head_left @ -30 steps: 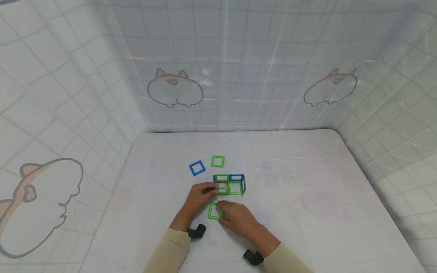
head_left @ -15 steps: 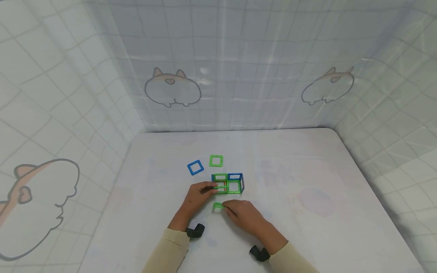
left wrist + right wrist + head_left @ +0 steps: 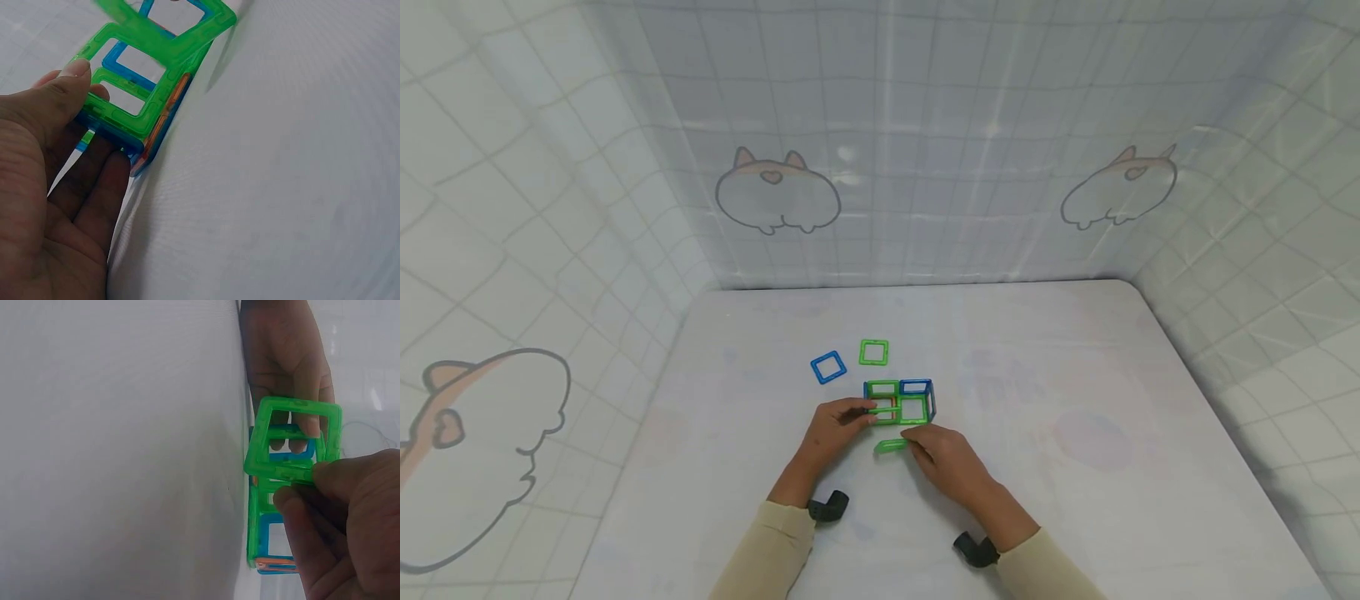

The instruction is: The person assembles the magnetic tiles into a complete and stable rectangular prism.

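Observation:
Green and blue square magnetic tile frames are joined into a low two-part structure [image 3: 913, 422] on the table. At its left end, my left hand [image 3: 835, 429] pinches it. In the left wrist view the thumb lies on a green tile [image 3: 119, 119], with fingers against the blue side [image 3: 103, 128] below. My right hand [image 3: 951, 462] pinches a loose green square tile [image 3: 294, 403] between thumb and fingers, just in front of the structure. From the head, this tile shows nearly edge-on; from the right wrist it overlaps the structure and my left fingers. Orange pieces [image 3: 165, 112] edge the structure's side.
Behind the structure, a blue square tile [image 3: 823, 357] and a green square tile [image 3: 874, 363] lie flat on the white table [image 3: 1075, 358]. A pale grid-patterned curtain [image 3: 925, 167] with cartoon outlines hangs at the back and both sides.
My right hand has picked up the green tile from the table, tipped it nearly edge-on and brought it nearer the structure. The left hand has kept its hold.

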The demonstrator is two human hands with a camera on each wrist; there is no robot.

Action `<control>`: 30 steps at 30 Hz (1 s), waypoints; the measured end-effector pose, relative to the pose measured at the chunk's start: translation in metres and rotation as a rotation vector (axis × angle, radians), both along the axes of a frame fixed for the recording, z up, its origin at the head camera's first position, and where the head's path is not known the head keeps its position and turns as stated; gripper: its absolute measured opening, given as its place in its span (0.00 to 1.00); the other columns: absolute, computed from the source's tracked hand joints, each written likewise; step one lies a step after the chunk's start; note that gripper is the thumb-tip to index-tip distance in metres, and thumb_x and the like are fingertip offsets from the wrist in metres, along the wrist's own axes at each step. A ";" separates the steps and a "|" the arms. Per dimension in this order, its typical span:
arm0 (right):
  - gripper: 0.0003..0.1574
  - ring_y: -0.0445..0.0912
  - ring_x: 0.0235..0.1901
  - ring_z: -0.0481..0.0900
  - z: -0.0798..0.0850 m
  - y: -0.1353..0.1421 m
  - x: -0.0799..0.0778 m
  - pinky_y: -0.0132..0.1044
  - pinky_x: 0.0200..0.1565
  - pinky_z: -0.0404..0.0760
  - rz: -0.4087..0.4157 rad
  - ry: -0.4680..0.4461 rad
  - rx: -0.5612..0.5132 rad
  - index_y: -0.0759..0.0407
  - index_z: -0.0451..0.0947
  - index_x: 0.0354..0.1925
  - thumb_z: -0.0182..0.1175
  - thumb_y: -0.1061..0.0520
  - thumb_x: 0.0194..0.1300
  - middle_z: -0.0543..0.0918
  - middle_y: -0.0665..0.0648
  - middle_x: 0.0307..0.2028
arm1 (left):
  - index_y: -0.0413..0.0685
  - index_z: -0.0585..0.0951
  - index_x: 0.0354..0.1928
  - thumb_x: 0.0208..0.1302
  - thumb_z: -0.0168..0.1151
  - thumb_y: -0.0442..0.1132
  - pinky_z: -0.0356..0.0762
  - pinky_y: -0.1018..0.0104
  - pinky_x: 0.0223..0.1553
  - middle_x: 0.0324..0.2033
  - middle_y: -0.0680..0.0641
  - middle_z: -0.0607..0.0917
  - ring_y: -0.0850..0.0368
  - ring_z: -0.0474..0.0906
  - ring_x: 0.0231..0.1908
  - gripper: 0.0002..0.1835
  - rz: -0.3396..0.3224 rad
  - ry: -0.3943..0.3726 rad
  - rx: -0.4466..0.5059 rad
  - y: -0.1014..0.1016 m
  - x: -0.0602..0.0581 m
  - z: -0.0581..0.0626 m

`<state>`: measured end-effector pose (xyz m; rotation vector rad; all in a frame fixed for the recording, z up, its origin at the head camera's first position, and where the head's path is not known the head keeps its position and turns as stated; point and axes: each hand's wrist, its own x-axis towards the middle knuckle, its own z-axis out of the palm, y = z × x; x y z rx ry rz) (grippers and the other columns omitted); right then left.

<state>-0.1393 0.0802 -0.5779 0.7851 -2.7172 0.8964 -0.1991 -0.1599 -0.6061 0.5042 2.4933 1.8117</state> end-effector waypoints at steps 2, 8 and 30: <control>0.14 0.39 0.46 0.85 0.001 0.001 0.000 0.33 0.47 0.86 -0.006 -0.002 -0.009 0.56 0.85 0.51 0.66 0.60 0.66 0.88 0.49 0.45 | 0.53 0.89 0.46 0.61 0.71 0.41 0.83 0.68 0.52 0.47 0.56 0.88 0.58 0.84 0.49 0.11 -0.002 0.001 0.004 0.000 0.000 0.000; 0.14 0.40 0.45 0.85 0.004 0.005 -0.002 0.34 0.47 0.86 -0.028 0.008 -0.016 0.58 0.85 0.50 0.66 0.61 0.65 0.88 0.50 0.44 | 0.57 0.89 0.45 0.61 0.71 0.41 0.83 0.69 0.52 0.46 0.55 0.88 0.60 0.84 0.49 0.10 -0.004 0.012 0.003 0.001 -0.001 -0.001; 0.12 0.39 0.38 0.85 0.006 0.024 -0.011 0.29 0.39 0.86 -0.154 0.152 -0.079 0.57 0.85 0.42 0.71 0.65 0.59 0.87 0.50 0.37 | 0.52 0.89 0.46 0.62 0.70 0.38 0.82 0.72 0.50 0.49 0.50 0.87 0.57 0.84 0.49 0.10 0.032 -0.103 -0.005 0.004 0.001 0.006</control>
